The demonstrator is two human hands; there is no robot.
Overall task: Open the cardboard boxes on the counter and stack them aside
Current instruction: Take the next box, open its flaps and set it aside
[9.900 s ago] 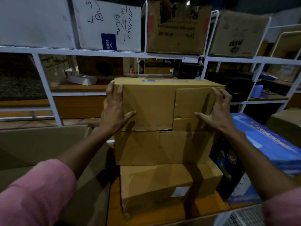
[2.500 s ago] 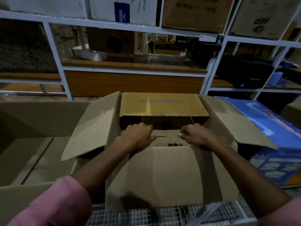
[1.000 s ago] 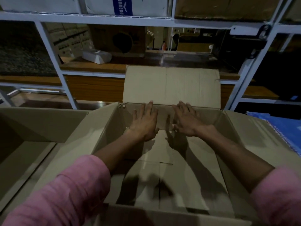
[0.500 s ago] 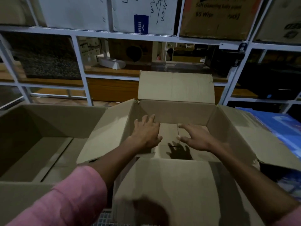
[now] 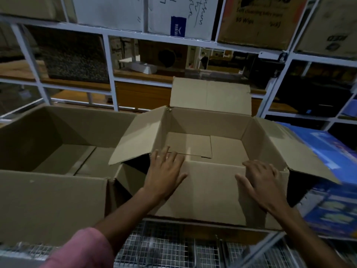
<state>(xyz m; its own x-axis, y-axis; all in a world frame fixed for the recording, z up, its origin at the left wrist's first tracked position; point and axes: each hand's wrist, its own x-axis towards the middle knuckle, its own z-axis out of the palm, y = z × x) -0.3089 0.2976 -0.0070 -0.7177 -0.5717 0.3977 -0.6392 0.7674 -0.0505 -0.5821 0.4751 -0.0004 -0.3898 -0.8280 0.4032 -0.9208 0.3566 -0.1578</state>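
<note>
— Where does the head view look from?
— From above and behind the left hand [image 5: 165, 172] and right hand [image 5: 261, 180], close, facing forward and down; shelves [image 5: 123, 33] stand beyond them.

two open cardboard boxes [image 5: 212, 192] [image 5: 48, 200]; two hands [image 5: 164, 171] [image 5: 262, 180]; one blue box [image 5: 328, 190]

an open cardboard box [image 5: 216, 192] sits in the middle, its far flap [image 5: 210, 95] standing up behind it, its left flap [image 5: 137, 138] and right flap [image 5: 293, 149] spread out to either side; the left hand [image 5: 166, 171] and right hand [image 5: 260, 176] both lie on its near flap, the left hand's fingers reaching over the fold into the box. just left of it stands a second open box [image 5: 48, 200], the left flap overhanging its edge, and to the right, under the right flap, lies a printed carton [image 5: 332, 206]. a wire mesh surface [image 5: 170, 248] lies in front of the boxes, and a shelf rack [image 5: 110, 74] stands behind them, with more cartons [image 5: 255, 18] on its top level
</note>
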